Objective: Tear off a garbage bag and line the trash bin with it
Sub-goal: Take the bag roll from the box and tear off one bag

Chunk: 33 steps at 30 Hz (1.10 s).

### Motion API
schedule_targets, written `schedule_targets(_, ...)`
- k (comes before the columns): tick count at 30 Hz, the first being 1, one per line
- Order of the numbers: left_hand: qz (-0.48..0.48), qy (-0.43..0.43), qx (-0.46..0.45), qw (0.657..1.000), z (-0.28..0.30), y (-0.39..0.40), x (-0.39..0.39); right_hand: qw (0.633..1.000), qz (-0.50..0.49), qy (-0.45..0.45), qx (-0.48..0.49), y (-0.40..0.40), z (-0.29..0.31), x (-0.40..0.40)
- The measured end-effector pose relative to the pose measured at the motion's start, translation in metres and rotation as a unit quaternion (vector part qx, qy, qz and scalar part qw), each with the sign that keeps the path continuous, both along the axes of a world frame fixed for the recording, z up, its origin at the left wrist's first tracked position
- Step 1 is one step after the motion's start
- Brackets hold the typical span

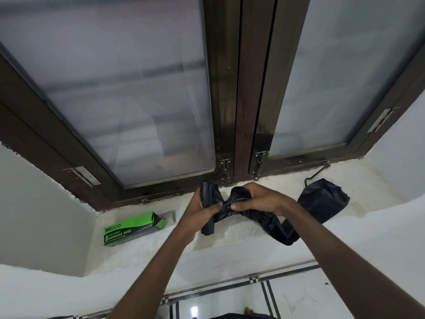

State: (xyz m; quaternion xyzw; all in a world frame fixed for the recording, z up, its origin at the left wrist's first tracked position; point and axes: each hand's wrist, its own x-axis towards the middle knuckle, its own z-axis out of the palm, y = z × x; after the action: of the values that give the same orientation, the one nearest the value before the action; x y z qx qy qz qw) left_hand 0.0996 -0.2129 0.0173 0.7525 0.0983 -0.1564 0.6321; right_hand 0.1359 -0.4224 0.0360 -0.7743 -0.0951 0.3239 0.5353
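- Floor tiles (299,300) with dark border lines lay nearest, below the ledge; no trash bin in view.
- Forearms reached up from the near edge toward the window sill (241,236).
- Left hand (202,209) was clenched round the garbage bag roll (208,196), fingers wrapped on its black bundle, which stood roughly upright above the sill.
- Right hand (255,200) gripped the unrolled bag film just beside the left, thumb and fingers pinching the bunched plastic where the two hands nearly met.
- Loose bag strip (282,231) drooped from the right hand down onto the sill, then ran right and farther to a black heap (322,199) of plastic lying on the sill.
- Judgement: film looked thin, light, soft and a bit slippery; it would likely stretch before parting, so best hold close on both sides of the perforation, which was not visible here.
- Tear seemed in progress, not yet done.
- Green garbage bag box (131,229) lay on the sill at left, end flap open, well apart from both hands.
- Frosted window (128,100) in a dark brown frame stood farthest, latches at its base.
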Motion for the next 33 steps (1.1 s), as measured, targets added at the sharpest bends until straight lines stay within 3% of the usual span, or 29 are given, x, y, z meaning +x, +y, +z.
schedule_targets(4, -0.043, 0.017, -0.037, 0.998, -0.002, 0.003, -0.003, 1.000, 0.013, 0.004, -0.014, 0.000, 0.002, 0.001)
schedule_targets(12, -0.089, 0.039, 0.015, 0.995, -0.002, 0.001, -0.002, 0.993, 0.040, -0.047, -0.100, 0.010, 0.000, -0.001)
schedule_targets(20, -0.066, 0.061, 0.018, 0.996, -0.002, 0.001, 0.003, 0.985, 0.011, -0.103, -0.138, 0.011, -0.008, 0.001)
schedule_targets(33, -0.066, 0.050, 0.036, 0.996, 0.003, -0.003, 0.007, 0.898, 0.036, -0.315, -0.305, 0.025, -0.010, -0.008)
